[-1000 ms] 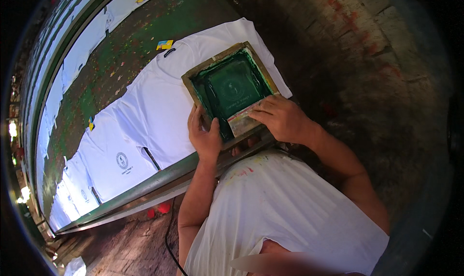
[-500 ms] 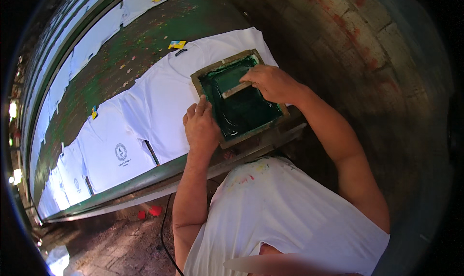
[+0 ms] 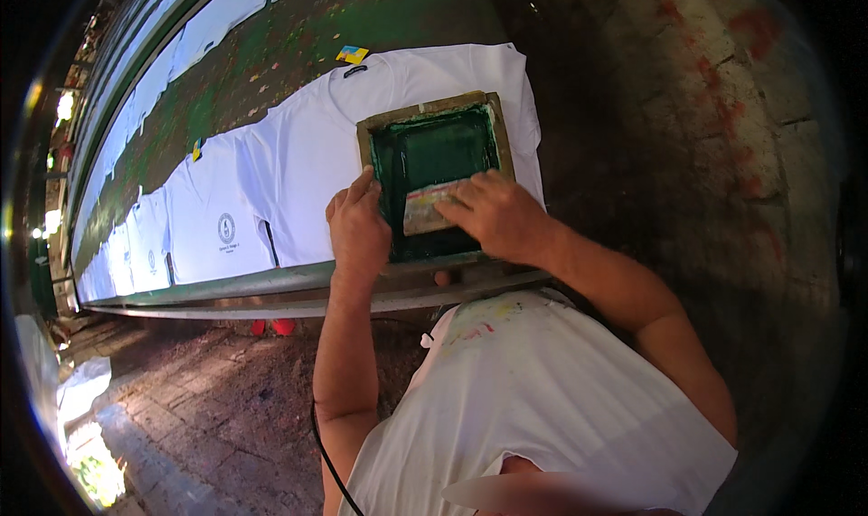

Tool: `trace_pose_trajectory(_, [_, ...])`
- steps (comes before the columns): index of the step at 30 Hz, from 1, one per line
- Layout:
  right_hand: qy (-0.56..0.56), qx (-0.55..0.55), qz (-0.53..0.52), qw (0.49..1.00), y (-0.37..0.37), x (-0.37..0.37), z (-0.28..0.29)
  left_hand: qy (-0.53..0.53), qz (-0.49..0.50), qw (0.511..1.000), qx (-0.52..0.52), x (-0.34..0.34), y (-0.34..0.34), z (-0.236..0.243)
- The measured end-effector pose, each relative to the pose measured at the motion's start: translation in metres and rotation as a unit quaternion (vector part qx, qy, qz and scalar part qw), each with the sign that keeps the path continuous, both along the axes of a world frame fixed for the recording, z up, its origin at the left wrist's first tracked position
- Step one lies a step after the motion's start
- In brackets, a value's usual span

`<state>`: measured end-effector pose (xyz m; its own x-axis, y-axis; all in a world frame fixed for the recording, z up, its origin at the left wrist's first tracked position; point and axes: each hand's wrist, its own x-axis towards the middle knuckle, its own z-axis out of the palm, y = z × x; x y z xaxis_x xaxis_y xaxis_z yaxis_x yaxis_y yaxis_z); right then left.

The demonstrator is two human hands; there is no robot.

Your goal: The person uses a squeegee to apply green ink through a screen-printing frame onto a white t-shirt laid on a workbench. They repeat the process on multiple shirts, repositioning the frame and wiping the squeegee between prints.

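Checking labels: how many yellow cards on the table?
2: near card by the shirt under the frame; far card by the nearest printed shirt. More may be hidden.

Two bare hands, the left hand (image 3: 360,231) and the right hand (image 3: 502,216), are at the near edge of one bench (image 3: 280,57). One wooden frame (image 3: 506,145) and one scraper (image 3: 423,212) sit near its right end. At least three white shirts (image 3: 208,186) lie along the near edge; those toward the left end are too bunched to count. Two round prints (image 3: 226,229) and two yellow-and-blue cards (image 3: 352,55) show, plus one black cable (image 3: 331,457) and two red things (image 3: 284,326) below the near edge.
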<state>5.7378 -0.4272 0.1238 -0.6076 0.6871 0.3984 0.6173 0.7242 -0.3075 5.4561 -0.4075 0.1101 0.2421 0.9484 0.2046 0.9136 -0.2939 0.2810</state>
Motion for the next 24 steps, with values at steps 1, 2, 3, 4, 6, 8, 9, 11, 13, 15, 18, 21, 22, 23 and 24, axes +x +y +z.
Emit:
trace_pose_trajectory(1, [0.003, 0.003, 0.011, 1.000, -0.009, 0.001, 0.002, -0.002, 0.006, 1.000, -0.005, 0.001, 0.000, 0.000])
trace_pose_trajectory(2, [0.001, 0.004, 0.022, 1.000, -0.018, 0.002, 0.004, -0.007, 0.008, 1.000, -0.003, 0.002, 0.000, 0.001])
trace_pose_trajectory(3, [0.001, 0.006, 0.032, 0.999, -0.025, 0.003, 0.007, -0.005, 0.014, 1.000, -0.011, 0.003, -0.001, 0.001])
trace_pose_trajectory(4, [0.002, 0.008, 0.045, 0.999, -0.026, 0.004, 0.009, -0.005, 0.016, 1.000, -0.012, 0.003, -0.001, 0.002])
trace_pose_trajectory(6, [0.004, -0.069, 0.085, 0.994, -0.018, 0.013, 0.013, -0.004, 0.020, 1.000, -0.012, 0.003, 0.000, 0.003])
trace_pose_trajectory(8, [0.033, -0.151, 0.131, 0.979, 0.015, 0.025, 0.014, -0.006, 0.025, 1.000, -0.015, 0.003, 0.001, 0.003])
trace_pose_trajectory(9, [0.067, -0.216, 0.138, 0.964, 0.032, 0.029, 0.014, -0.007, 0.022, 1.000, -0.014, 0.003, 0.002, 0.003])
trace_pose_trajectory(11, [0.071, -0.220, 0.090, 0.969, 0.062, 0.027, 0.012, -0.012, 0.023, 0.999, -0.021, 0.002, 0.003, 0.003])
trace_pose_trajectory(13, [0.076, -0.146, 0.039, 0.986, 0.087, 0.020, 0.010, -0.014, 0.015, 1.000, -0.007, 0.000, 0.003, 0.002])
trace_pose_trajectory(15, [0.081, -0.086, -0.023, 0.993, 0.096, 0.014, 0.007, -0.017, 0.014, 1.000, -0.008, -0.001, 0.001, 0.001])
trace_pose_trajectory(18, [0.037, -0.098, -0.013, 0.994, 0.076, 0.012, 0.005, -0.025, 0.016, 1.000, -0.007, -0.003, -0.001, 0.000])
trace_pose_trajectory(21, [0.014, -0.040, 0.001, 0.999, 0.032, 0.005, 0.003, -0.046, 0.009, 0.999, -0.002, -0.006, 0.000, -0.003])
trace_pose_trajectory(22, [0.013, -0.041, 0.007, 0.999, 0.017, 0.004, 0.005, -0.051, 0.005, 0.999, 0.004, -0.007, 0.000, -0.004])
trace_pose_trajectory(23, [0.012, -0.052, 0.010, 0.999, 0.001, 0.003, 0.007, -0.058, -0.002, 0.998, 0.017, -0.008, 0.001, -0.005])
trace_pose_trajectory(24, [0.012, -0.057, 0.015, 0.998, -0.012, 0.001, 0.010, -0.057, 0.000, 0.998, 0.008, -0.009, 0.001, -0.006])
